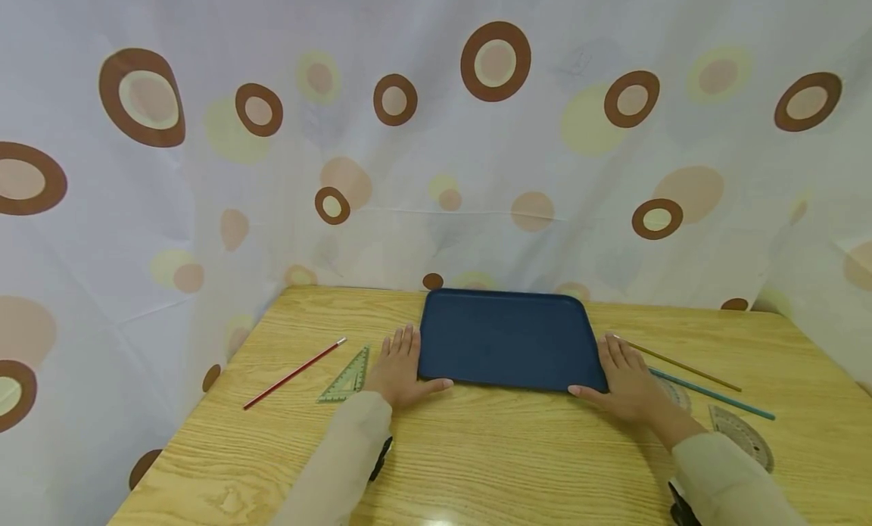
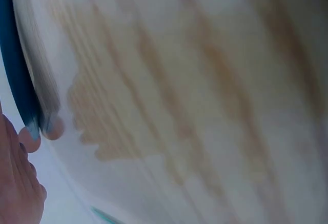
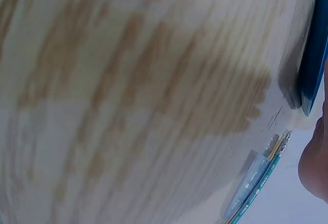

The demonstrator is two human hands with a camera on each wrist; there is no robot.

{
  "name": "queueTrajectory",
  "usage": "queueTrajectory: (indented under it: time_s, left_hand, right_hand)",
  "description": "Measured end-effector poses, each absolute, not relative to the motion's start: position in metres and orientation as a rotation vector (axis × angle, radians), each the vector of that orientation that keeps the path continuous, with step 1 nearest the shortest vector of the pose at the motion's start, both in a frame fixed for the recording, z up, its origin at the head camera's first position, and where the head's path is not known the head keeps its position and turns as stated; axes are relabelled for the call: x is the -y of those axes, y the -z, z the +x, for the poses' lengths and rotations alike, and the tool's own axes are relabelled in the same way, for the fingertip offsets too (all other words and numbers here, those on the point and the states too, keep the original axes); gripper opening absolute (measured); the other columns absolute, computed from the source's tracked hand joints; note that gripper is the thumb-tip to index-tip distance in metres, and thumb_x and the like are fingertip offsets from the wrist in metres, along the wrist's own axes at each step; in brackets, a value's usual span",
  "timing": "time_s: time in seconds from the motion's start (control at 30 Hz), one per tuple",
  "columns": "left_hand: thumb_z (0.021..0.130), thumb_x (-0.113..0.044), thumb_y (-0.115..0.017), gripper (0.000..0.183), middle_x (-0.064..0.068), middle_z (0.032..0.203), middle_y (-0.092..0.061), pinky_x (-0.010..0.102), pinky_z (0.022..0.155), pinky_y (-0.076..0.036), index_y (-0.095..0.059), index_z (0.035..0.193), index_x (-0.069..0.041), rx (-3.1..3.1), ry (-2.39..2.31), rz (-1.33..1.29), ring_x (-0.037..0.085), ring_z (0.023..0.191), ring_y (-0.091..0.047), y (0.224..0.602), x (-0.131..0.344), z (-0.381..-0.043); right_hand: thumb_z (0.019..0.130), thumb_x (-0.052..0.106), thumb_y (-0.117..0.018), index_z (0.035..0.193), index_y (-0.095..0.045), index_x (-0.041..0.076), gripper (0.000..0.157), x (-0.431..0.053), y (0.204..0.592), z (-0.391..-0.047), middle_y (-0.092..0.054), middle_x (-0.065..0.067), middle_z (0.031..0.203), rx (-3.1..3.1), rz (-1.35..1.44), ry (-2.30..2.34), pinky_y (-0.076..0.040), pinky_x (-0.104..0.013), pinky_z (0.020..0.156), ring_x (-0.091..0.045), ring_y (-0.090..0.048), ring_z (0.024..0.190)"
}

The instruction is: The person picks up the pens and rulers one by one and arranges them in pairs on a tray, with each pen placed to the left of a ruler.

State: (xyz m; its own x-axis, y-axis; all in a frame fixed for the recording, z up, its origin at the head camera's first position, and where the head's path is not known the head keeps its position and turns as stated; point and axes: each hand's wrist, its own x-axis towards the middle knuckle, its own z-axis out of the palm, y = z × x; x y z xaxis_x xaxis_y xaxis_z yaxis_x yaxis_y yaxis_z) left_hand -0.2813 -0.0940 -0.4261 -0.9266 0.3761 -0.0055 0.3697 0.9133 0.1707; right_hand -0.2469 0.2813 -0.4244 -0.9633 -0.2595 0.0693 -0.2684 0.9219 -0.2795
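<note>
At blue tray (image 1: 509,340): left hand (image 1: 400,368), right hand (image 1: 630,384) touching 2 corners.

Left sleeve (image 1: 334,465): plain pale beige, cuff at the heel of the left hand (image 1: 398,371). Right sleeve (image 1: 732,477): matching, cuff farther behind the right hand (image 1: 630,382). Small black fittings (image 1: 381,459): inner side, behind each hand.
</note>
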Motion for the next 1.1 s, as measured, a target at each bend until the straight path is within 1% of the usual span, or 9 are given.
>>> queueTrajectory:
  time_s: [0.13,0.37,0.63,0.77,1.0,1.1]
  left_hand:
    - [0.079,-0.079,-0.035,0.108,0.017,0.156,-0.007,0.045,0.117,-0.009,-0.008,0.149,-0.001,-3.040,-0.192,0.608,0.030,0.145,-0.008,0.427,0.093,-0.284]
    - [0.081,-0.077,-0.037,0.106,0.017,0.156,-0.008,0.045,0.117,-0.012,-0.008,0.149,-0.002,-3.036,-0.115,0.647,0.030,0.145,-0.010,0.427,0.092,-0.286]
    - [0.081,-0.075,-0.039,0.105,0.018,0.156,-0.006,0.044,0.117,-0.010,-0.009,0.148,0.000,-3.014,-0.215,0.617,0.030,0.145,-0.008,0.424,0.094,-0.287]
    - [0.082,-0.076,-0.037,0.105,0.017,0.156,-0.006,0.044,0.118,-0.010,-0.009,0.149,0.000,-3.004,-0.232,0.617,0.030,0.145,-0.008,0.424,0.093,-0.287]
    - [0.085,-0.071,-0.037,0.100,0.019,0.155,-0.008,0.043,0.117,-0.012,-0.011,0.148,0.002,-3.000,-0.220,0.618,0.031,0.145,-0.009,0.426,0.092,-0.287]
    - [0.087,-0.070,-0.035,0.097,0.019,0.155,-0.008,0.043,0.117,-0.012,-0.011,0.148,0.002,-3.002,-0.186,0.623,0.031,0.145,-0.009,0.427,0.092,-0.288]
  right_hand:
    - [0.083,0.058,-0.056,0.142,-0.013,-0.016,0.104,-0.281,0.426,-0.248,-0.008,-0.038,0.147,3.049,0.430,-0.449,-0.007,-0.064,0.107,-0.053,-0.008,0.135]
    - [0.085,0.059,-0.053,0.143,-0.006,-0.015,0.104,-0.280,0.430,-0.253,-0.005,-0.037,0.148,3.070,0.455,-0.457,-0.005,-0.063,0.108,-0.052,-0.005,0.136]
    - [0.086,0.059,-0.052,0.143,-0.006,-0.015,0.104,-0.279,0.431,-0.255,-0.003,-0.037,0.149,3.079,0.440,-0.473,-0.005,-0.064,0.108,-0.052,-0.004,0.137]
    - [0.086,0.057,-0.053,0.143,-0.007,-0.016,0.103,-0.280,0.434,-0.255,-0.003,-0.037,0.148,3.076,0.444,-0.500,-0.005,-0.064,0.107,-0.053,-0.004,0.136]
    - [0.086,0.057,-0.053,0.143,-0.007,-0.015,0.102,-0.277,0.436,-0.254,-0.003,-0.036,0.149,3.076,0.433,-0.533,-0.005,-0.064,0.107,-0.052,-0.005,0.136]
    - [0.087,0.057,-0.052,0.144,-0.007,-0.014,0.102,-0.277,0.437,-0.254,-0.003,-0.035,0.150,3.083,0.424,-0.525,-0.004,-0.064,0.107,-0.052,-0.005,0.137]
